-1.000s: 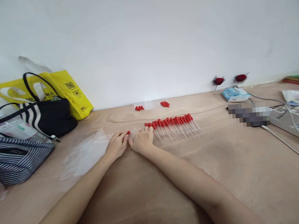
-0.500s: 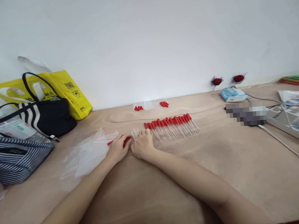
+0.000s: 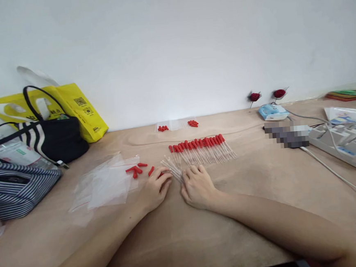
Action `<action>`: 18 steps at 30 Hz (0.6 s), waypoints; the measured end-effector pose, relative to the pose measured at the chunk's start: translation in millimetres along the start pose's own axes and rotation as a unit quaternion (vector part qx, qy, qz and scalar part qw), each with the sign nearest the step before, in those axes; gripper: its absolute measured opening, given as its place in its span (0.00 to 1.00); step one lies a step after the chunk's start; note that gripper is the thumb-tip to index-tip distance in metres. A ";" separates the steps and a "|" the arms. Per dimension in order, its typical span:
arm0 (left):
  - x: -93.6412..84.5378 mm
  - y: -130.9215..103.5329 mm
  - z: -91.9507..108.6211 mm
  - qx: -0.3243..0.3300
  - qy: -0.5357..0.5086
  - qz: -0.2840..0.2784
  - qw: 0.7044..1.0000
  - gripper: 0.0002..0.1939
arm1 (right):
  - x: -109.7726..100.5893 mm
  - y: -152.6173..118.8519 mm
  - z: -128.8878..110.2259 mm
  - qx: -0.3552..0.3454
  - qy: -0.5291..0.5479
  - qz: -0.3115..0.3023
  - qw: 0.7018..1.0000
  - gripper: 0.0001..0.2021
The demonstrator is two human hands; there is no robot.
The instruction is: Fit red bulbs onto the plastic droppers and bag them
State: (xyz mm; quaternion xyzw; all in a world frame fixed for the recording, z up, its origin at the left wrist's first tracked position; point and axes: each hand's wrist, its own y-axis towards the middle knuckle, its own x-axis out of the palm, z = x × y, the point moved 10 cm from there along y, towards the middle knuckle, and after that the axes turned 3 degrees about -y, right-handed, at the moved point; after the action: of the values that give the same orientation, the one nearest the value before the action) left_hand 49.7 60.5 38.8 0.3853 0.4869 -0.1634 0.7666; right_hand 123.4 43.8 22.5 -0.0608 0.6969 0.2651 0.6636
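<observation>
My left hand [image 3: 156, 189] rests on the table with curled fingers, and red rubber bulbs show under its fingertips. Just left of it, several loose red bulbs [image 3: 134, 170] lie scattered. My right hand [image 3: 198, 188] is closed over the lower ends of a loose bundle of thin clear dropper tubes [image 3: 175, 171]; their upper ends fan out to the left between my hands. Behind the right hand, a row of droppers [image 3: 197, 148] lies side by side, red bulbs at the far end and clear stems toward me.
Flat clear zip bags [image 3: 108, 184] lie at left. Near the wall are small bags with red bulbs [image 3: 193, 123]. A striped pouch [image 3: 19, 189], black bag [image 3: 63, 138] and yellow bag [image 3: 84, 112] stand far left. A tissue pack [image 3: 273, 112] and power strip [image 3: 345, 145] with cables lie right.
My right hand has moved right and toward me, and the bare tubes now fan out. My left hand has also moved right and nearer, uncovering loose red bulbs. The view has shifted slightly.
</observation>
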 end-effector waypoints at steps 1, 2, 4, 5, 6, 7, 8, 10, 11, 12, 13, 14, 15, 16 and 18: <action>-3.9 0.4 -2.8 -0.001 0.015 0.015 1.000 0.10 | -1.4 -4.6 5.5 0.008 0.005 0.008 1.000 0.13; -9.6 0.7 -9.5 -0.011 0.036 0.034 0.999 0.10 | -2.8 -8.5 11.0 0.017 0.012 0.016 1.000 0.13; -24.2 0.1 -33.4 -0.060 0.087 0.070 0.992 0.12 | -4.7 -14.7 21.5 0.031 0.031 0.029 0.999 0.12; -31.7 -1.5 -49.2 -0.096 0.117 0.083 0.985 0.13 | -5.2 -17.3 26.3 0.036 0.042 0.032 0.998 0.12; -37.7 -3.9 -65.5 -0.134 0.145 0.089 0.976 0.15 | -5.4 -19.5 30.9 0.039 0.054 0.035 0.997 0.12; -40.2 -6.9 -81.8 -0.172 0.163 0.078 0.968 0.17 | -5.5 -21.6 35.6 0.043 0.067 0.038 0.996 0.12; -40.0 -10.5 -97.4 -0.211 0.171 0.059 0.961 0.19 | -5.6 -23.5 40.4 0.047 0.080 0.041 0.995 0.11; -31.5 -17.2 -118.5 -0.263 0.155 0.006 0.952 0.20 | -5.6 -26.7 49.8 0.054 0.107 0.048 0.992 0.11; -25.9 -19.4 -123.0 -0.274 0.143 -0.018 0.951 0.20 | -5.3 -28.0 54.3 0.056 0.121 0.051 0.990 0.11; -20.7 -19.9 -123.3 -0.275 0.130 -0.034 0.952 0.20 | -4.8 -29.2 58.5 0.058 0.134 0.053 0.988 0.11; -16.8 -18.9 -120.2 -0.267 0.119 -0.041 0.955 0.19 | -4.1 -30.3 62.4 0.059 0.145 0.055 0.986 0.10; -14.5 -16.7 -114.8 -0.254 0.110 -0.040 0.960 0.19 | -3.5 -31.3 66.2 0.060 0.154 0.056 0.985 0.10; -13.2 -13.8 -108.1 -0.239 0.099 -0.034 0.965 0.19 | -3.0 -32.3 69.7 0.060 0.160 0.058 0.984 0.10; -12.0 -10.7 -100.9 -0.224 0.085 -0.029 0.971 0.19 | -2.8 -33.3 73.0 0.061 0.164 0.061 0.983 0.10; -9.8 -4.8 -86.7 -0.196 0.049 -0.020 0.979 0.19 | -3.0 -35.2 78.2 0.060 0.167 0.069 0.982 0.09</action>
State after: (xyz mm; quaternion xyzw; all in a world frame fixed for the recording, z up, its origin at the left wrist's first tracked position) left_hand -11.7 121.1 25.4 0.2252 0.5542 -0.0605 0.7990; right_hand 208.9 48.2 16.9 -0.0164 0.8151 0.2541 0.5204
